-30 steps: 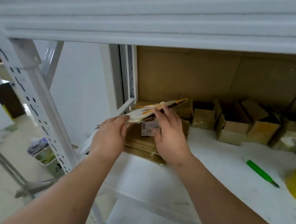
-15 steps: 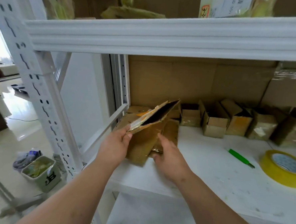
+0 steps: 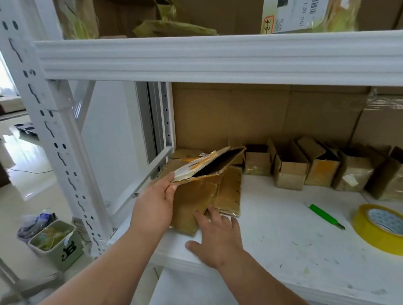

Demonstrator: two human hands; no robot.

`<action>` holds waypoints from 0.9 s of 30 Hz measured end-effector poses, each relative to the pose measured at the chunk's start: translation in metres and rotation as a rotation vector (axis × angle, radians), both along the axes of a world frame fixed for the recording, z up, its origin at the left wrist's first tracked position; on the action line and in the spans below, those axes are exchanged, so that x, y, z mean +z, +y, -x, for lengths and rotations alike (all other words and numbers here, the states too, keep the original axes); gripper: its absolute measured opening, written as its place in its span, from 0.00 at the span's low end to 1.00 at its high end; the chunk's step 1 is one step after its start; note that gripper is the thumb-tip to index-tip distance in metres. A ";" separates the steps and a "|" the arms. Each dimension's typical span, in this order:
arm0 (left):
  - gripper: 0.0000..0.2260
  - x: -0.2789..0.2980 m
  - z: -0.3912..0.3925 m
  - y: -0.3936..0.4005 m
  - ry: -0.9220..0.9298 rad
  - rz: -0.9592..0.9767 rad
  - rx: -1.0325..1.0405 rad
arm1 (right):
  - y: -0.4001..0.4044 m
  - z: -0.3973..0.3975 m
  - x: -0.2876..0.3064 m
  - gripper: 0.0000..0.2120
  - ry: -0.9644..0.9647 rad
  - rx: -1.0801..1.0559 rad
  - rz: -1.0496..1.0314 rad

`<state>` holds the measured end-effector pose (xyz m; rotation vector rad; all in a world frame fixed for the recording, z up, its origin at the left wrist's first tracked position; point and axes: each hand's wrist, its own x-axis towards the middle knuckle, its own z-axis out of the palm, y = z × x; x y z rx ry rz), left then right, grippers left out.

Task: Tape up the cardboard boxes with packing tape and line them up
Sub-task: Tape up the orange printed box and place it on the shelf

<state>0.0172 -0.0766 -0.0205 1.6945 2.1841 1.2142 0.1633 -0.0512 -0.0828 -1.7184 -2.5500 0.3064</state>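
Box in hand: flattened cardboard box (image 3: 208, 167) is partly popped open now, its dark interior gaping toward the right; a second ago you held it nearly flat and level above the stack, so you have started forming it.
Left hand: your left hand (image 3: 155, 202) pinches the box's near left corner, thumb under the edge; it has come down with the box.
Right hand: your right hand (image 3: 216, 236) has let go of the box and lies with straight, spread fingers, fingertips touching the stack of flat boxes (image 3: 229, 193); it holds nothing.
Stack: leaning flats stand on the white shelf (image 3: 296, 252), at its left end, under the lifted box.
Row: formed small boxes (image 3: 289, 170) line the shelf's back, flaps up and unsealed as far as you can see.
Tools: yellow packing tape roll (image 3: 387, 229) and green utility knife (image 3: 324, 215) lie near the right edge, well apart from both hands.
Meaning: likely you square the box next, then fetch the tape; taping has not begun on this one.
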 end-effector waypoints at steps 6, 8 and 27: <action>0.15 0.002 0.011 0.009 0.042 -0.119 0.013 | 0.019 0.011 -0.002 0.35 -0.062 0.020 -0.060; 0.15 0.001 0.017 0.013 0.030 -0.113 0.034 | 0.029 0.015 -0.003 0.33 -0.088 0.030 -0.094; 0.15 0.003 0.048 0.036 -0.134 -0.198 0.219 | 0.102 0.017 0.019 0.27 -0.169 -0.162 -0.099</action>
